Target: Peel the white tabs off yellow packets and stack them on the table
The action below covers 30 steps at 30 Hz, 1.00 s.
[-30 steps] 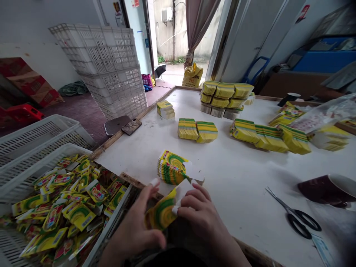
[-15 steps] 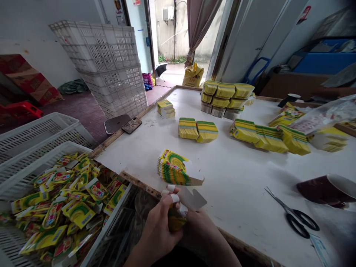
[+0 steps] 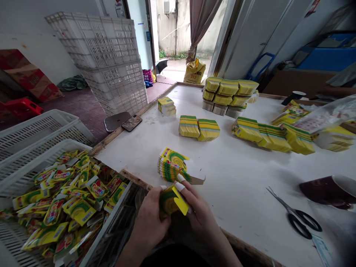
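Observation:
At the table's near edge, my left hand [image 3: 150, 218] grips a small yellow-and-green carton [image 3: 167, 203] from its left side, thumb low on it. A yellow flap of this carton points right. My right hand [image 3: 198, 207] closes on the carton's right side, with white covers on its fingertips and the fingers by the flap; its thumb is mostly hidden. Just beyond the fingers, a leaning stack of flat printed cartons [image 3: 174, 167] lies on the white table [image 3: 236, 193].
On the left, a white crate [image 3: 69, 144] holds many small cartons. Bundled cartons [image 3: 198, 128] and a taller pile [image 3: 222, 94] stand farther back. Scissors [image 3: 292, 215] and a dark mug [image 3: 317, 191] are at right. A phone [image 3: 132, 123] rests on the left edge.
My right hand has risen to the carton's upper right side. The carton has turned, showing a yellow flap where a grey-white one stuck out. The view has shifted slightly.

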### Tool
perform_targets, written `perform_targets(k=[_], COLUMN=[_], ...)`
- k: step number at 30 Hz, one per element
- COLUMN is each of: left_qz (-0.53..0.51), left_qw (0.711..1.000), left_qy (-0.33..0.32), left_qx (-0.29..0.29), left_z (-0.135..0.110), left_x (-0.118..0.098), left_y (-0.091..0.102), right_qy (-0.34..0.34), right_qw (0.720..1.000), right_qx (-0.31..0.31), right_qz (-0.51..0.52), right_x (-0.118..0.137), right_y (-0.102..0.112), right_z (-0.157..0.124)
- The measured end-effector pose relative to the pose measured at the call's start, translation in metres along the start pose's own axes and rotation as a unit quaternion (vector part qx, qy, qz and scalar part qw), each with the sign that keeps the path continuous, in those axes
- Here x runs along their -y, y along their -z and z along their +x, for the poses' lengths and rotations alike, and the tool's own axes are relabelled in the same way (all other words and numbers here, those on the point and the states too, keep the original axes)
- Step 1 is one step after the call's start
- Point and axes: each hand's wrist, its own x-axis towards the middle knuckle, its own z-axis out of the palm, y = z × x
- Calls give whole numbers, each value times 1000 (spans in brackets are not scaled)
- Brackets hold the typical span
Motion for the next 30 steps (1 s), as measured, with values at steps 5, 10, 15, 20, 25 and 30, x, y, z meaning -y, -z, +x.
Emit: perform_targets(k=[5,10,15,20,25,30], left_qz=[52,29,33,-120,-539,-722], left_qw=[993,980,982,992,797,628], left_qy=[-35,-52,-80,-25,94,242], left_qx=[97,191,169,19,-255,-163], left_z=[9,17,18,8,9,10], left_x=[-14,-28,-28,-10,23,69], left_y=[26,44,42,28,33,42], right_qy=[-11,7,-5,-4,-61,-134], right_qw=[986,976,983,992,993,943], right_qx=[146,211,186,106,-36,-25], right_qz=[-82,-57,-6,71,-97,-304], right_x=[2,11,12,9,-3,-16], right_y=[11,36,34,8,16,18], right_z=[1,11,13,9,45,80])
